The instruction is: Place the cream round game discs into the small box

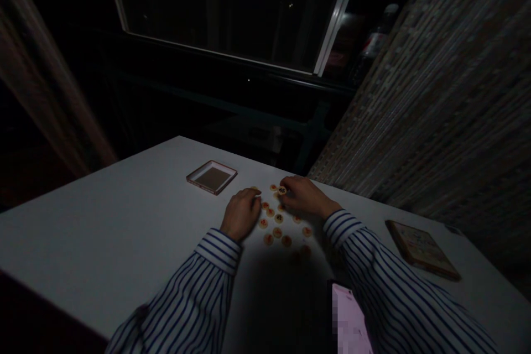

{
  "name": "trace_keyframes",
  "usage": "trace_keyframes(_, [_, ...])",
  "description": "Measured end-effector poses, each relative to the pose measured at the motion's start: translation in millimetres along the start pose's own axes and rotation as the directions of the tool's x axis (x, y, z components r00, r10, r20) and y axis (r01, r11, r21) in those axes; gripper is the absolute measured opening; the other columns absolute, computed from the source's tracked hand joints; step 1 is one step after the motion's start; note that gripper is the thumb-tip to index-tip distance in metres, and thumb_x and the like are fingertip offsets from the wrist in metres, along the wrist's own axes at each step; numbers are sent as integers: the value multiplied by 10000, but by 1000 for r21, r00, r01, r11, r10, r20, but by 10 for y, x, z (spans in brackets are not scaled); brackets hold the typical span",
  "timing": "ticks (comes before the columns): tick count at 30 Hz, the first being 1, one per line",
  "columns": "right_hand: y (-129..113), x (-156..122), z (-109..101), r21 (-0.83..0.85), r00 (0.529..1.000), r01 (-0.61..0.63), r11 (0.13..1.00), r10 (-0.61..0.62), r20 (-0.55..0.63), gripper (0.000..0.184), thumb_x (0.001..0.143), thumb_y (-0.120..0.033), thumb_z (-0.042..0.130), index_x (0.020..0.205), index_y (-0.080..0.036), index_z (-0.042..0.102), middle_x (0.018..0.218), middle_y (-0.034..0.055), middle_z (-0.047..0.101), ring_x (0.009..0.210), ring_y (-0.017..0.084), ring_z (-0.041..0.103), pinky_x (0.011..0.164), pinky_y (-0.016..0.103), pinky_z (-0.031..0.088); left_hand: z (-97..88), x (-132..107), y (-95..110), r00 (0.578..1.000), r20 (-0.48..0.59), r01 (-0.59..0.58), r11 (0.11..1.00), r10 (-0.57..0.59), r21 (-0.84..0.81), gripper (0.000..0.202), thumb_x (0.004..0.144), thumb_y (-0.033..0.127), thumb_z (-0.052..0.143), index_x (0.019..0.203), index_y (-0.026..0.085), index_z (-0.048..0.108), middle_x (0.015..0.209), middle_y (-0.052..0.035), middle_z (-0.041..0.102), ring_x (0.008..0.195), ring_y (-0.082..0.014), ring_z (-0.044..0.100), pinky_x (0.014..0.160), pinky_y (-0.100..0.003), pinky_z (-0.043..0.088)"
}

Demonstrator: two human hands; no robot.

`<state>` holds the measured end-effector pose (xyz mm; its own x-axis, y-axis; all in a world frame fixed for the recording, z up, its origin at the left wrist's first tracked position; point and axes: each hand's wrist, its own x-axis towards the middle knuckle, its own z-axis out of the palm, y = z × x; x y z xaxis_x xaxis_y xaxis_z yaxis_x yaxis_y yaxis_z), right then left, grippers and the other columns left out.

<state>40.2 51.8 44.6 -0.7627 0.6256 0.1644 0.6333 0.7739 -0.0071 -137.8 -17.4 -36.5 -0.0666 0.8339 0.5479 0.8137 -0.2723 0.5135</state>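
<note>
Head view: xiangqi pieces [277, 232] lie loose on a white table [103, 221], mostly between the two hands and nearer the wearer than the fingertips.
One dark-marked disc [282, 190] is pinched in the right hand's [307, 197] fingers; the left hand [241, 213] curls beside the group, a pale edge at its fingertips, and whether it grips that piece I cannot tell. Most markings are too small to read, and the nearest pieces sink into shadow. Beyond the left hand sits an open shallow tray [211, 178]. A lit phone [350, 321] runs off the bottom edge, beside the striped right sleeve [381, 276]; past that lies a flat printed case [423, 249]. Near the curtain [394, 110], a bottle [375, 41] is barely discernible.
</note>
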Motion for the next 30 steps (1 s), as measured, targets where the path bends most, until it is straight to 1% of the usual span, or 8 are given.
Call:
trace_keyframes(5, [22, -113, -72, 45, 1000, -2, 999, 3, -27, 244, 762, -232, 525, 983, -139, 566, 937, 80, 612, 862, 176, 535, 746, 259, 359, -4, -4, 28, 1000, -8, -24, 1000, 23, -14, 270, 835, 236, 389, 1008, 164, 583, 1030, -79, 627, 980, -206, 560, 890, -346, 422])
trace_keyframes(11, [47, -255, -161, 73, 997, -12, 997, 17, -70, 287, 762, -236, 537, 1026, -127, 562, 927, 78, 612, 813, 165, 531, 722, 258, 368, -11, 0, 30, 1000, -7, -28, 999, 28, -37, 283, 837, 249, 391, 1021, 159, 586, 1037, -83, 625, 974, -209, 560, 889, -348, 423])
trace_keyframes(15, [75, -362, -203, 88, 994, -33, 996, 41, -97, 299, 775, -251, 533, 1046, -126, 558, 919, 76, 611, 807, 163, 530, 720, 264, 374, -18, -5, 36, 1000, -21, -5, 997, 4, -80, 291, 836, 266, 393, 1025, 164, 590, 1031, -81, 625, 960, -204, 567, 884, -344, 431])
trace_keyframes(20, [101, -511, -257, 123, 988, -54, 991, 71, -138, 274, 773, -243, 533, 1023, -137, 569, 876, 60, 606, 786, 160, 531, 712, 266, 381, -16, -5, 64, 999, -23, 45, 987, -49, -154, 301, 823, 298, 415, 1019, 162, 599, 1027, -82, 631, 936, -197, 581, 863, -335, 449])
trace_keyframes(23, [116, -600, -278, 157, 983, -46, 987, 73, -168, 246, 774, -237, 526, 997, -143, 569, 849, 47, 603, 768, 150, 531, 701, 260, 384, -7, 8, 114, 996, -20, 77, 979, -82, -187, 303, 816, 316, 429, 1011, 164, 605, 1002, -80, 643, 889, -189, 595, 831, -322, 463])
trace_keyframes(30, [163, -782, -297, 227, 965, -68, 971, 122, -233, 234, 776, -235, 530, 994, -160, 565, 843, 41, 604, 764, 148, 540, 709, 270, 393, -22, 65, 325, 997, 23, 76, 968, -72, -237, 302, 813, 322, 443, 1018, 172, 606, 996, -65, 652, 884, -182, 593, 834, -324, 456])
